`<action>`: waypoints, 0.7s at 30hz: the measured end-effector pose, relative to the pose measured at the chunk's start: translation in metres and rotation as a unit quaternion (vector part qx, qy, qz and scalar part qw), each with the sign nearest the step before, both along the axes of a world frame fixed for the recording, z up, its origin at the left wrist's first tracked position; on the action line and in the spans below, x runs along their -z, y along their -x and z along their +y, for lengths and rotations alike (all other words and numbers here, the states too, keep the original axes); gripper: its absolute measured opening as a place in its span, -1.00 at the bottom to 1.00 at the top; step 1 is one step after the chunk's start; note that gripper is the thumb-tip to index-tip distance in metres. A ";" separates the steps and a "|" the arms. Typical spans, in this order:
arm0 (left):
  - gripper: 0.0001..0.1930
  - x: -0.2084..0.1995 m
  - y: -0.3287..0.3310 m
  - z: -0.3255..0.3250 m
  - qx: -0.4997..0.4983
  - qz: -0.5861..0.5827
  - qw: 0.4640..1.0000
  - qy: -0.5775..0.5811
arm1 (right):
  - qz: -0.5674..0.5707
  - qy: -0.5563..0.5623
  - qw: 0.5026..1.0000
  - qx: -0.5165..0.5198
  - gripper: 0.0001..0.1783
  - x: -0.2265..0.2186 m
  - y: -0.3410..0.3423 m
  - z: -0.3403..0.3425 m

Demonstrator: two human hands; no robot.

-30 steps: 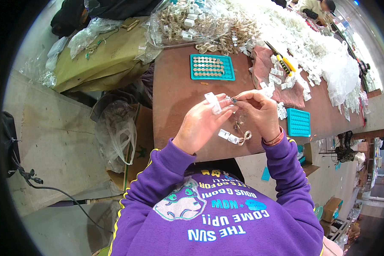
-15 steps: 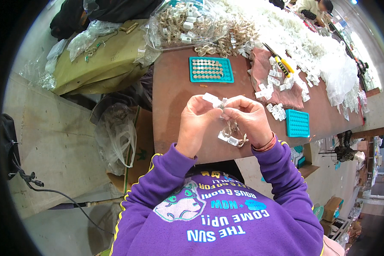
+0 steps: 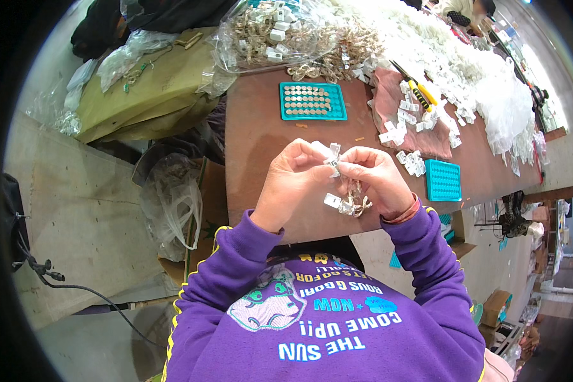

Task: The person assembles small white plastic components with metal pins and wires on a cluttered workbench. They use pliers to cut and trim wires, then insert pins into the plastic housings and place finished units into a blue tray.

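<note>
My left hand (image 3: 294, 177) and my right hand (image 3: 381, 181) meet above the brown table. Their fingertips pinch a small white battery case (image 3: 333, 155) between them, its details partly covered by the fingers. Below it hangs a coiled bundle of thin, copper-coloured string-light wire (image 3: 356, 196), by the right palm. Another white case (image 3: 332, 200) dangles with that bundle. Beyond my hands lies a teal tray (image 3: 282, 112) with rows of round silver coin cells (image 3: 307, 100), its right end bare of cells.
At the right lie a teal tray (image 3: 444, 181), white cases (image 3: 411, 163) and yellow-black pliers (image 3: 420, 94) on a pink cloth (image 3: 383, 95). A bag of coiled lights (image 3: 261, 38) and a white heap (image 3: 426, 41) fill the far side. A person (image 3: 468, 13) sits at far right.
The white case between my fingertips has turned more upright, and my left fingers have shifted around it. The hanging wire bundle has swung slightly. The whole view has moved a little.
</note>
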State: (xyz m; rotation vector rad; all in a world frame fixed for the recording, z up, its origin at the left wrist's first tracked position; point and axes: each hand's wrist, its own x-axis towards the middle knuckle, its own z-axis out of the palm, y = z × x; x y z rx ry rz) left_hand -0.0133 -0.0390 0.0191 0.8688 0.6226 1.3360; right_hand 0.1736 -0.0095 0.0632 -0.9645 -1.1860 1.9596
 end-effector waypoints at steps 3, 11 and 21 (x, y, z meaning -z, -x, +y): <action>-0.81 -0.002 0.001 -0.002 -0.019 0.033 0.999 -0.028 | -0.022 0.004 1.000 -0.004 -0.81 -0.002 0.000 -0.001; -0.81 -0.008 0.005 -0.003 -0.003 0.090 0.995 -0.039 | -0.048 -0.002 0.999 -0.005 -0.83 -0.005 -0.002 -0.006; -0.83 -0.014 0.012 -0.001 0.107 0.067 0.992 0.016 | -0.115 -0.102 0.987 -0.037 -0.86 -0.018 -0.004 -0.011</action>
